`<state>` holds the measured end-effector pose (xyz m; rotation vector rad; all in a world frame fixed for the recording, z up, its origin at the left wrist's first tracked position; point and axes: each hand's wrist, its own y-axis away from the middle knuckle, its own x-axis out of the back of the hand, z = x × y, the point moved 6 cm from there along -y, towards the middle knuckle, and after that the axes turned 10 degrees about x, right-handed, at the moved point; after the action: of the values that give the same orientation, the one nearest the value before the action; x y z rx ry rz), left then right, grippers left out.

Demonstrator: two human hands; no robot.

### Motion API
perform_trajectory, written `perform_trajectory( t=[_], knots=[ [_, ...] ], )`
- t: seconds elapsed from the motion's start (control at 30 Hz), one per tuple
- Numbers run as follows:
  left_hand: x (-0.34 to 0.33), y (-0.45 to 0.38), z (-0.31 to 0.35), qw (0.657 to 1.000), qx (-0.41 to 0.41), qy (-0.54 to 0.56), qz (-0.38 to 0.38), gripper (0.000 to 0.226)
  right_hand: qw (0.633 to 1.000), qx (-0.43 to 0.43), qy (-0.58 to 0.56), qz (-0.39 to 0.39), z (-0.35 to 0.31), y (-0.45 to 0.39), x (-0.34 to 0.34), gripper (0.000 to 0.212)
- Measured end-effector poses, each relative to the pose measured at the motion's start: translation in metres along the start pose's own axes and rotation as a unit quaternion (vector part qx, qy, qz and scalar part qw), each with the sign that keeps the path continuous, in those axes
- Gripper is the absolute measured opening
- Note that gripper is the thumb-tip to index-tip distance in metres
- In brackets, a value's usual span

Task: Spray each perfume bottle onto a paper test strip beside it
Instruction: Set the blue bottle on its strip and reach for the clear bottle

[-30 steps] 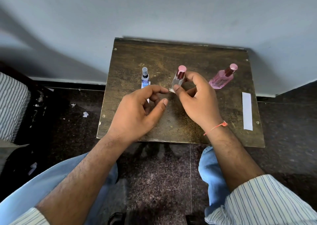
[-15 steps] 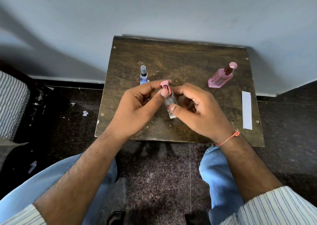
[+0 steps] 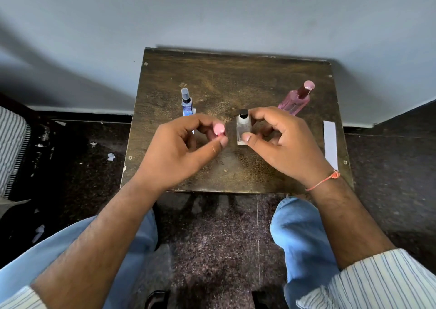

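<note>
A small clear perfume bottle, square-shouldered with a black spray nozzle exposed at its top, is held upright just above the middle of a low, dark wooden table; its pink cap is off and sits a short way to its left. A taller pink bottle with a rosy cap stands tilted toward the table's far right corner, and a slim blue bottle with a clear cap stands at far left, a scrap of white paper showing behind it. A white paper test strip lies flat along the right edge. The worn, scuffed tabletop is pushed against a pale grey wall, with dark speckled flooring around it and bits of paper litter scattered at left. The seated person's right hand pinches the clear bottle between thumb and forefinger, remaining fingers curled loosely. The left hand grips the pink cap between thumb tip and fingertips. A thin orange thread circles the right wrist.
</note>
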<state>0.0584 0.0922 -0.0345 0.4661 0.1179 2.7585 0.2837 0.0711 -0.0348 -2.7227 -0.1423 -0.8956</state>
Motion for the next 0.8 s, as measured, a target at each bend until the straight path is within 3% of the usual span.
perform_trajectory(
  t=[0.1, 0.27, 0.8],
  knots=[
    [-0.004, 0.005, 0.002, 0.993, -0.029, -0.109, -0.022, 0.019, 1.0, -0.013, 0.003, 0.003, 0.004, 0.001, 0.002, 0.03],
    [-0.004, 0.005, -0.005, 0.976, -0.003, -0.216, -0.04, 0.024, 1.0, -0.021, -0.006, -0.002, 0.006, 0.003, 0.001, 0.03],
    [-0.006, 0.002, -0.018, 0.955, 0.042, -0.284, -0.077, 0.03, 0.999, -0.041, -0.024, -0.024, 0.003, 0.006, -0.001, 0.034]
  ],
)
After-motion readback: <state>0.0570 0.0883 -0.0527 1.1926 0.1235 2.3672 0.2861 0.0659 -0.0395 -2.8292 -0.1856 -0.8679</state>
